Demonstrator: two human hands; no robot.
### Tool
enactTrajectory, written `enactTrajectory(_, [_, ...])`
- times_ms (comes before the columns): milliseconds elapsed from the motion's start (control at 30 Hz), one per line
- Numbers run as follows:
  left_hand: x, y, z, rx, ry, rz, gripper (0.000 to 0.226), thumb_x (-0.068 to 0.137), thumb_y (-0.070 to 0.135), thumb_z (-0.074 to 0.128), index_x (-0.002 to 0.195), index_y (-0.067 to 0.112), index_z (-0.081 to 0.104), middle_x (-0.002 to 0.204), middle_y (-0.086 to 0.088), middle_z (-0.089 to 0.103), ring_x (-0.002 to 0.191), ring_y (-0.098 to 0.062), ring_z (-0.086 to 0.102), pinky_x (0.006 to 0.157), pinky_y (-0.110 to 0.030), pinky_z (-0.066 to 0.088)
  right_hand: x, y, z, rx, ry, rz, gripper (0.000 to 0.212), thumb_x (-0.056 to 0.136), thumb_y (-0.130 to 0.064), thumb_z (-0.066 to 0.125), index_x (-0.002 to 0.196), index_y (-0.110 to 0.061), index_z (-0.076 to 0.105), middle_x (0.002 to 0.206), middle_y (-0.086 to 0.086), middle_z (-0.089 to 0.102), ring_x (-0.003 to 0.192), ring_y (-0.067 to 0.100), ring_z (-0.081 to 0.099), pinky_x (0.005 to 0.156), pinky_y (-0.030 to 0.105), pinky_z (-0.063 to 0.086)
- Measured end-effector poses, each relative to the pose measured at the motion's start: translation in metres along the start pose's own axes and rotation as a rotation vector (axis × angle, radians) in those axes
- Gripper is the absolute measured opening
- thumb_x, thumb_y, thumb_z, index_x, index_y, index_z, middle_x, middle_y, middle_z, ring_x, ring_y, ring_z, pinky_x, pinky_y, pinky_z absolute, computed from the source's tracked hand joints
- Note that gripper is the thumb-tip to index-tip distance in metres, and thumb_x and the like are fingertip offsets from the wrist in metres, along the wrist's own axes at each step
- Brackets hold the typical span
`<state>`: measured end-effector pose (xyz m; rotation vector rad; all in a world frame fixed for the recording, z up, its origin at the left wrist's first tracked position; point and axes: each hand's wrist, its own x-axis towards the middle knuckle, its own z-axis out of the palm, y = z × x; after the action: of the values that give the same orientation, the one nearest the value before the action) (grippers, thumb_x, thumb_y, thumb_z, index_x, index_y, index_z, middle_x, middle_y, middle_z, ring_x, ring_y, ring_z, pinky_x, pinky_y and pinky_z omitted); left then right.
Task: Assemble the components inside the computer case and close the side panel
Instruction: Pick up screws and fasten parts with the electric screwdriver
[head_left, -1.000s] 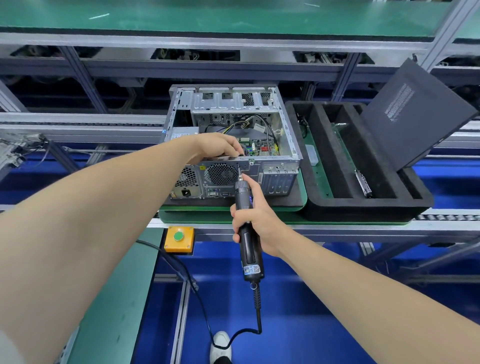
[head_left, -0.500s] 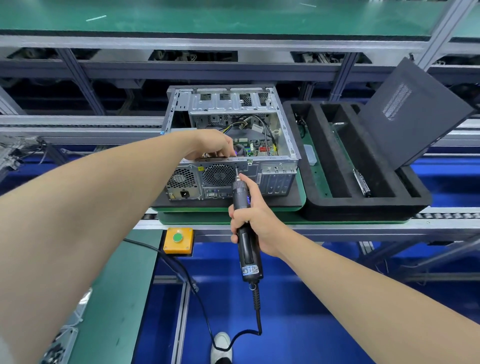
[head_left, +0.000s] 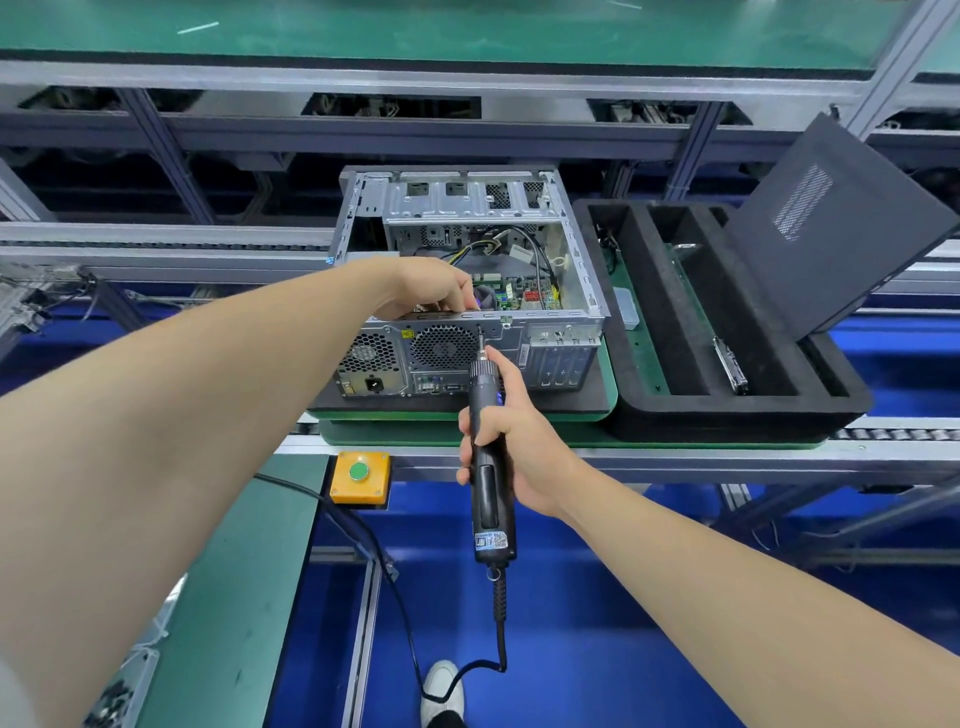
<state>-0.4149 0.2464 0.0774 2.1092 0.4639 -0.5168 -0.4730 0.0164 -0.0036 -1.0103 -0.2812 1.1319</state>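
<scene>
The right hand (head_left: 519, 441) grips the screwdriver (head_left: 491, 499), bit on the near wall of the computer case (head_left: 550, 358). The left hand (head_left: 434, 288) curls its fingers inside; I cannot tell if they grasp anything.

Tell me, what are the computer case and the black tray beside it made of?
The computer case looks like thin sheet metal, bare and silvery: it shines and has punched holes and folded edges. The black tray is probably foam, dull and a bit fuzzy, with thick rounded walls that reflect no light.
</scene>
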Motion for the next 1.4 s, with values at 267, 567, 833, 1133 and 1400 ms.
enactTrajectory(267, [0.009, -0.008, 0.000, -0.067, -0.007, 0.008, 0.029, 0.098, 0.002, 0.050, 0.083, 0.020, 0.067, 0.140, -0.015, 0.060, 0.091, -0.021, 0.048, 0.075, -0.032, 0.041, -0.005, -0.003, 0.001, -0.130, -0.027, 0.015, 0.125, 0.070, 0.015, 0.063, 0.149, -0.072, 0.020, 0.108, 0.017, 0.045, 0.069, 0.027, 0.052, 0.070, 0.044, 0.057])
enactTrajectory(567, [0.009, -0.009, 0.000, -0.047, 0.004, 0.006, 0.028, 0.095, 0.003, 0.050, 0.081, 0.022, 0.065, 0.133, -0.014, 0.063, 0.079, -0.017, 0.047, 0.069, -0.029, 0.041, -0.008, -0.003, 0.000, -0.254, -0.089, -0.007, 0.134, 0.074, 0.018, 0.070, 0.151, -0.074, 0.010, 0.115, 0.019, 0.046, 0.072, 0.032, 0.058, 0.080, 0.042, 0.059])
enactTrajectory(833, [0.005, -0.006, 0.002, -0.036, 0.003, 0.003, 0.023, 0.094, 0.001, 0.050, 0.085, 0.019, 0.061, 0.098, 0.002, 0.063, 0.069, -0.013, 0.045, 0.059, -0.023, 0.040, -0.005, -0.005, -0.005, -0.252, -0.105, -0.029, 0.136, 0.073, 0.019, 0.074, 0.148, -0.077, 0.014, 0.114, 0.016, 0.044, 0.076, 0.030, 0.056, 0.082, 0.042, 0.059])
enactTrajectory(1133, [0.006, -0.007, 0.000, -0.043, -0.022, 0.022, 0.019, 0.097, 0.005, 0.053, 0.084, 0.018, 0.060, 0.085, 0.002, 0.057, 0.056, -0.005, 0.047, 0.054, -0.018, 0.043, 0.003, -0.004, -0.011, -0.272, -0.115, -0.006, 0.136, 0.068, 0.013, 0.080, 0.142, -0.081, 0.016, 0.109, 0.015, 0.051, 0.075, 0.031, 0.062, 0.087, 0.045, 0.058])
enactTrajectory(1400, [0.006, -0.010, -0.001, -0.055, -0.031, 0.033, 0.019, 0.096, 0.003, 0.053, 0.089, 0.018, 0.064, 0.102, -0.001, 0.061, 0.082, -0.018, 0.048, 0.072, -0.029, 0.040, 0.004, -0.004, -0.012, -0.259, -0.124, -0.004, 0.135, 0.067, 0.013, 0.080, 0.142, -0.081, 0.018, 0.105, 0.015, 0.054, 0.074, 0.030, 0.062, 0.086, 0.045, 0.058])
